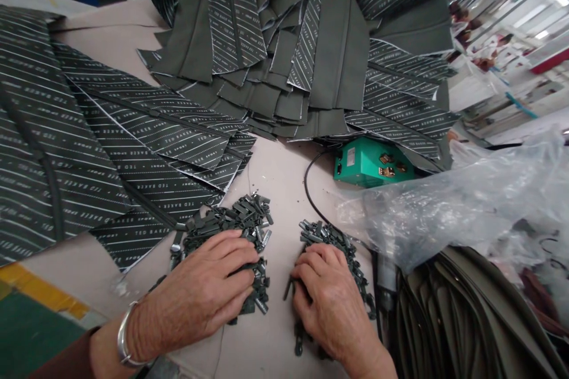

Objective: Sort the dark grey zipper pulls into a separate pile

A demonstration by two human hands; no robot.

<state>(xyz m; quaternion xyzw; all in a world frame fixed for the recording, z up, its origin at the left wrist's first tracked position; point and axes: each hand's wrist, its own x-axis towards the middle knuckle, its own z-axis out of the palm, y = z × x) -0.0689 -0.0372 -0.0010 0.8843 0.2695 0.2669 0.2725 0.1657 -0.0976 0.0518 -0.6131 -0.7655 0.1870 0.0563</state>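
My left hand [207, 287], with a silver bangle at the wrist, lies over a heap of small dark zipper pulls [240, 216]. Its fingers are stretched out and slightly bent, and the fingertips touch the heap. Beside a second heap of the same pulls [331, 234], my right hand [326, 293] has its fingers curled with thumb and index drawn together. A small dark zipper pull [288, 288] sticks out at those fingertips. More pieces [299, 340] show under the right palm, partly hidden.
Dark fabric panels with zippers [164, 124] lie at the left, with a large stack [284, 65] at the back. A green box [367, 163] trails a black cable. On the right are crumpled clear plastic [448, 201] and folded olive fabric pieces [462, 314]. People are in the background.
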